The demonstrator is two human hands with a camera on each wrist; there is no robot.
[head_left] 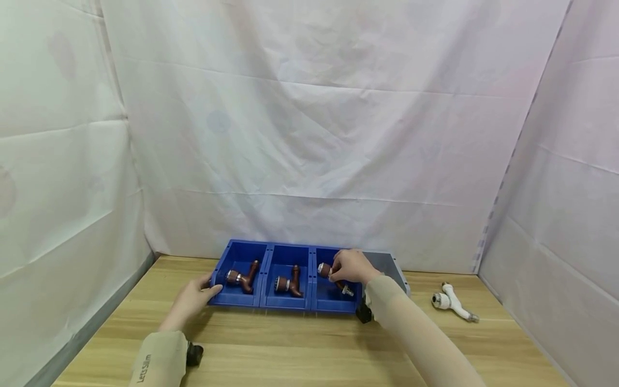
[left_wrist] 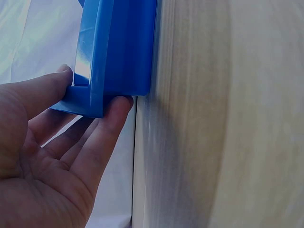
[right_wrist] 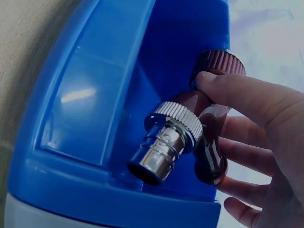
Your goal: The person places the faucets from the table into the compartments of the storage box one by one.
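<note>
My right hand holds a brown tap with a ribbed knob and a chrome hose nozzle. In the right wrist view the thumb lies against the tap near the knob, with the fingers on its far side. The tap is within the third blue bin; whether it touches the floor, I cannot tell. My left hand grips the rim at the front left corner of the leftmost blue bin, thumb above and fingers below. One brown tap lies in that bin, another in the middle bin.
At the right end of the row is a grey bin, partly hidden by my right arm. A white tap lies on the wooden table to its right. White cloth hangs behind the row and along both sides.
</note>
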